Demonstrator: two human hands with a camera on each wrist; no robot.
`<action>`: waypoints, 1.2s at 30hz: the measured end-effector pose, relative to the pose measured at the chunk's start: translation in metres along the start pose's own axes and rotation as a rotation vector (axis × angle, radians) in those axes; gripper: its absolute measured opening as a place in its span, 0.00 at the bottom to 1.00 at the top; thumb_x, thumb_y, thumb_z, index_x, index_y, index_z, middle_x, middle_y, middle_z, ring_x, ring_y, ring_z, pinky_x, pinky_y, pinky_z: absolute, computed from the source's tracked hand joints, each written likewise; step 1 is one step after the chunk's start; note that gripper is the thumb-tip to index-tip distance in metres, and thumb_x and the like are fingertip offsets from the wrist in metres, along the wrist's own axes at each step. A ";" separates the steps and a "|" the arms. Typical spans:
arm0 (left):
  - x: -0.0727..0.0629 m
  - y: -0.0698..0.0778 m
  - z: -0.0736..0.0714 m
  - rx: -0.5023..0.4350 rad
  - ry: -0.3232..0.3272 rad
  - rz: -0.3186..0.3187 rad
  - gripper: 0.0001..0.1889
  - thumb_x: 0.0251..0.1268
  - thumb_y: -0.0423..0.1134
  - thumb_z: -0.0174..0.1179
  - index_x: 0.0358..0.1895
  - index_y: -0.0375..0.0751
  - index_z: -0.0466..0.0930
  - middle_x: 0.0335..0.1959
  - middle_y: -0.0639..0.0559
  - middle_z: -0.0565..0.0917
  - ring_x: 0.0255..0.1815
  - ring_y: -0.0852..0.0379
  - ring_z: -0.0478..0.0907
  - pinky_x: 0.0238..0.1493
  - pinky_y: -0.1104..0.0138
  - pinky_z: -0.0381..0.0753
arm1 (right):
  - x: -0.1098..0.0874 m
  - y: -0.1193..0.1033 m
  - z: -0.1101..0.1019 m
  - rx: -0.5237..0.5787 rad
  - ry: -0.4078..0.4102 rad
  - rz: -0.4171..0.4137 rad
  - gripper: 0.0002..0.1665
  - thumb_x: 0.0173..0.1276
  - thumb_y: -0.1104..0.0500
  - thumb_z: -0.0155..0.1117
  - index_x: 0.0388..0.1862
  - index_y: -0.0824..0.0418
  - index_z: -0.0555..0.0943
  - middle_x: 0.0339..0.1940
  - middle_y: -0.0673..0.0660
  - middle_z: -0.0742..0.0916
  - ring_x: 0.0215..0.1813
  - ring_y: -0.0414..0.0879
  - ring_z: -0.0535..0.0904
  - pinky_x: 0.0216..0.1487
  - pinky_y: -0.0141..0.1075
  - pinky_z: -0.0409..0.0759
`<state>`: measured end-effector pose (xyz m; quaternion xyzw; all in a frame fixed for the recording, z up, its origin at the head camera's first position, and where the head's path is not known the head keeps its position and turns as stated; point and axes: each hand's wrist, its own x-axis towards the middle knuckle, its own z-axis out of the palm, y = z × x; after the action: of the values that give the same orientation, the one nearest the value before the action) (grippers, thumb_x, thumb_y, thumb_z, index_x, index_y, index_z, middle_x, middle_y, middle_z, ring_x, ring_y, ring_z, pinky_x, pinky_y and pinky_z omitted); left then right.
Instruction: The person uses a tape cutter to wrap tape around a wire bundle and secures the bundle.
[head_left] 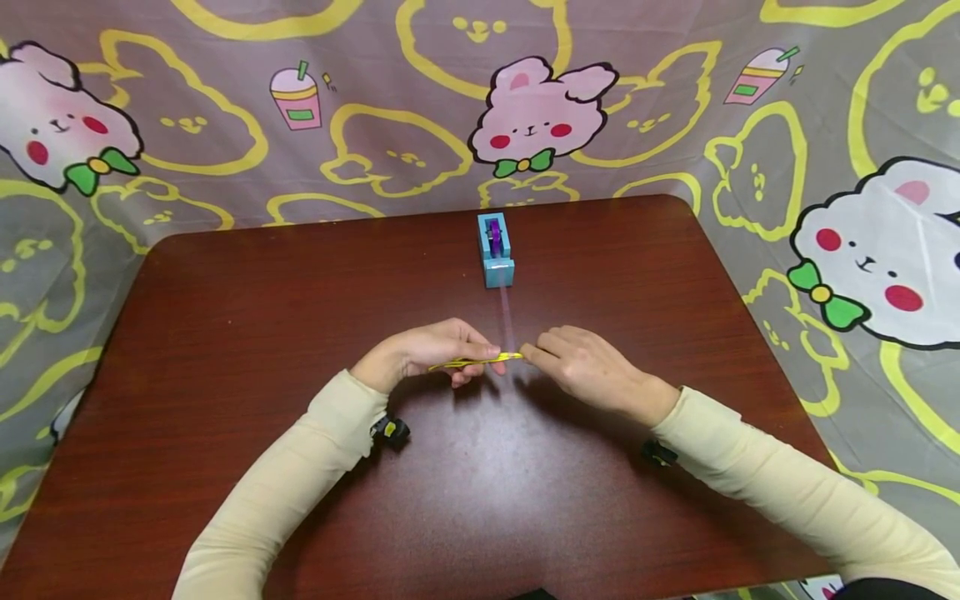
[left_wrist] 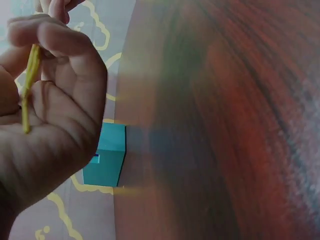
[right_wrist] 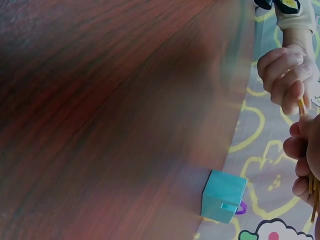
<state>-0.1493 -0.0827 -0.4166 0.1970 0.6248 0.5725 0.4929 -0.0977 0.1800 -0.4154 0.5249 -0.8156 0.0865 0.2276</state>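
A bundle of thin yellow strands (head_left: 465, 362) stretches between the two hands; its exact kind cannot be told. My left hand (head_left: 442, 350) pinches it between thumb and fingers, and its tail lies across the palm in the left wrist view. My right hand (head_left: 581, 367) has curled fingers at the bundle's right end; strands (right_wrist: 314, 192) also show in its grip in the right wrist view. From a light blue tape dispenser (head_left: 498, 273) with a purple roll, a translucent strip of tape (head_left: 506, 312) runs toward the bundle between the hands. Fingers hide where it ends.
All this is over a glossy dark red-brown table (head_left: 300, 292). The dispenser stands toward the table's back edge. A cartoon-print cloth (head_left: 405, 158) hangs behind and at both sides. Small dark devices are strapped under both wrists.
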 end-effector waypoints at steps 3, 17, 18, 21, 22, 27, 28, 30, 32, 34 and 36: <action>0.000 0.002 0.001 0.053 0.022 0.020 0.19 0.79 0.37 0.53 0.52 0.17 0.79 0.17 0.52 0.72 0.16 0.62 0.67 0.23 0.69 0.69 | 0.000 0.000 0.000 -0.016 0.011 -0.011 0.07 0.69 0.67 0.60 0.44 0.67 0.83 0.25 0.53 0.76 0.25 0.47 0.71 0.27 0.38 0.73; -0.007 0.008 0.021 0.466 0.298 0.230 0.10 0.72 0.33 0.61 0.37 0.28 0.88 0.14 0.54 0.77 0.17 0.64 0.65 0.19 0.72 0.57 | 0.013 0.004 -0.017 0.284 -0.097 0.179 0.07 0.66 0.66 0.71 0.43 0.60 0.88 0.24 0.47 0.79 0.23 0.37 0.72 0.25 0.34 0.76; -0.008 0.008 0.022 0.496 0.317 0.246 0.10 0.72 0.33 0.62 0.37 0.29 0.89 0.14 0.54 0.77 0.17 0.64 0.65 0.20 0.72 0.57 | 0.016 0.005 -0.019 0.328 -0.122 0.205 0.07 0.66 0.64 0.72 0.42 0.59 0.89 0.25 0.46 0.81 0.24 0.36 0.74 0.26 0.34 0.77; -0.011 0.008 0.026 0.615 0.374 0.297 0.08 0.71 0.35 0.63 0.38 0.34 0.90 0.16 0.55 0.78 0.18 0.65 0.66 0.20 0.72 0.59 | 0.024 0.012 -0.024 0.460 -0.223 0.273 0.07 0.66 0.63 0.72 0.42 0.58 0.90 0.31 0.46 0.87 0.30 0.34 0.79 0.32 0.34 0.80; -0.012 0.008 0.027 0.661 0.393 0.315 0.08 0.71 0.35 0.63 0.39 0.36 0.91 0.16 0.54 0.79 0.18 0.65 0.67 0.20 0.71 0.61 | 0.026 0.016 -0.025 0.514 -0.262 0.292 0.06 0.66 0.62 0.72 0.42 0.58 0.90 0.33 0.46 0.88 0.31 0.34 0.80 0.33 0.34 0.81; -0.018 0.008 0.031 0.952 0.496 0.445 0.07 0.71 0.39 0.64 0.42 0.43 0.91 0.23 0.54 0.84 0.21 0.66 0.72 0.25 0.69 0.72 | 0.035 0.040 -0.024 0.873 -0.456 0.401 0.06 0.70 0.57 0.70 0.42 0.57 0.89 0.30 0.54 0.88 0.28 0.42 0.79 0.30 0.36 0.78; -0.019 0.007 0.031 1.012 0.515 0.479 0.07 0.70 0.39 0.64 0.42 0.43 0.91 0.24 0.55 0.84 0.22 0.66 0.72 0.26 0.68 0.73 | 0.036 0.045 -0.022 0.955 -0.493 0.425 0.07 0.71 0.56 0.68 0.43 0.58 0.89 0.29 0.58 0.88 0.27 0.44 0.78 0.29 0.37 0.77; -0.019 0.005 0.032 1.129 0.550 0.557 0.06 0.69 0.38 0.65 0.42 0.43 0.91 0.25 0.57 0.83 0.23 0.65 0.73 0.28 0.66 0.75 | 0.036 0.057 -0.016 1.119 -0.566 0.484 0.12 0.75 0.55 0.64 0.44 0.62 0.88 0.29 0.64 0.87 0.27 0.47 0.79 0.28 0.38 0.77; -0.018 0.003 0.033 1.224 0.579 0.633 0.05 0.68 0.36 0.67 0.41 0.42 0.91 0.25 0.57 0.82 0.24 0.63 0.74 0.29 0.66 0.77 | 0.033 0.068 -0.006 1.296 -0.632 0.550 0.20 0.79 0.53 0.57 0.47 0.70 0.85 0.30 0.67 0.86 0.27 0.50 0.80 0.30 0.39 0.79; -0.017 0.000 0.032 1.287 0.604 0.695 0.04 0.66 0.35 0.68 0.40 0.41 0.91 0.25 0.56 0.82 0.24 0.62 0.74 0.28 0.65 0.77 | 0.030 0.076 0.006 1.474 -0.670 0.610 0.27 0.82 0.52 0.51 0.52 0.78 0.80 0.30 0.68 0.86 0.28 0.50 0.81 0.33 0.39 0.81; -0.017 -0.002 0.032 1.341 0.626 0.739 0.03 0.66 0.36 0.68 0.38 0.42 0.90 0.23 0.56 0.80 0.24 0.62 0.74 0.26 0.66 0.76 | 0.026 0.081 0.019 1.643 -0.691 0.658 0.33 0.84 0.50 0.46 0.55 0.83 0.75 0.29 0.66 0.87 0.28 0.50 0.83 0.34 0.39 0.82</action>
<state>-0.1146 -0.0802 -0.4071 0.4732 0.8372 0.2319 -0.1460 -0.1850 0.1866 -0.4121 0.2613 -0.6289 0.5327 -0.5025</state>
